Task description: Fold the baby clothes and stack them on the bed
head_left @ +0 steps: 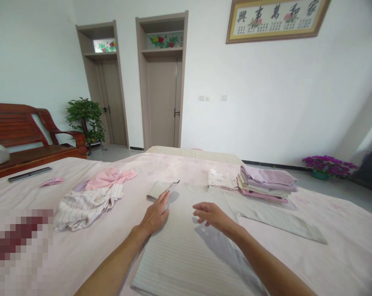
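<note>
Left hand (155, 216) lies nearly flat, gripping nothing, at the shirt's (186, 255) ten o'clock; right hand (215, 215) hovers half-open, empty. A sideways drag could crease the shirt.

The shirt (176, 255) lies on the sheet (352, 230) right before you, one sleeve (290, 224) stretching to your right. To its left sits a heap of clothes (90, 203). Beyond that sleeve stands a folded stack (267, 183) — a folded cloth (221, 179) just at its left. Past the sheet's far-left edge you have the bench (16, 127) — with a plant (85, 117) near its right end.
</note>
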The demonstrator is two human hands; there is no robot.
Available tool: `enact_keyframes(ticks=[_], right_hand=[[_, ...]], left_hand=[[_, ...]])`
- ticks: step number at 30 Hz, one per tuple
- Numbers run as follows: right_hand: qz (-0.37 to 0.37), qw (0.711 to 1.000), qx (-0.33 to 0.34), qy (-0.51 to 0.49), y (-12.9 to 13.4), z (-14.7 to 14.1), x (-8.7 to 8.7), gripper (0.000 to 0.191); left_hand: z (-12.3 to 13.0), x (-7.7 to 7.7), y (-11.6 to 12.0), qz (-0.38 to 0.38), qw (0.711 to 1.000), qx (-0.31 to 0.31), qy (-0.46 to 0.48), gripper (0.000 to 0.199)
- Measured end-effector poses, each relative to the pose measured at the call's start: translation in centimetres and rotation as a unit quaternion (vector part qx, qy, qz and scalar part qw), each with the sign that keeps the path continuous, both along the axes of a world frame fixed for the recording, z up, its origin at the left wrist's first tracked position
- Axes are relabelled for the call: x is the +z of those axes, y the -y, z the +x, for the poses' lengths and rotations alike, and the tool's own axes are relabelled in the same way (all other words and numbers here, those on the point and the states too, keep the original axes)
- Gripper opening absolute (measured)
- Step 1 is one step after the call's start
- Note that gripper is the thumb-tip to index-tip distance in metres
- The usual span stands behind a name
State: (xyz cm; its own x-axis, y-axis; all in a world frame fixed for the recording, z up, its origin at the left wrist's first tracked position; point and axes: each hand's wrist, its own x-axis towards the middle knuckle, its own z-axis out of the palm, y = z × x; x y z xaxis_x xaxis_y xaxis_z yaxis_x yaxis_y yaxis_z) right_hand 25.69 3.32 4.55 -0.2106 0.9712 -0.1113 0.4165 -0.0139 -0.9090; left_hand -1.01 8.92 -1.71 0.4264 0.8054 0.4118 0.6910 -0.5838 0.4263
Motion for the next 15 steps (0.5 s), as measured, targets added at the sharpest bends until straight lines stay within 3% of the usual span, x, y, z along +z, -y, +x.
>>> enact_keyframes(ticks=[7, 15], right_hand=[[-0.069, 0.985, -0.053, -0.147, -1.1, -7.2, 0.6, 0.058], [-0.063, 0.96, -0.126, -0.241, -3.3, -10.7, -1.3, 0.036]], left_hand=[[-0.4, -0.3, 0.1, 0.036, 0.997, -0.062, -0.015, 0.067], [-0.1, -0.3, 0.4, 0.075, 0.991, -0.096, -0.049, 0.061]])
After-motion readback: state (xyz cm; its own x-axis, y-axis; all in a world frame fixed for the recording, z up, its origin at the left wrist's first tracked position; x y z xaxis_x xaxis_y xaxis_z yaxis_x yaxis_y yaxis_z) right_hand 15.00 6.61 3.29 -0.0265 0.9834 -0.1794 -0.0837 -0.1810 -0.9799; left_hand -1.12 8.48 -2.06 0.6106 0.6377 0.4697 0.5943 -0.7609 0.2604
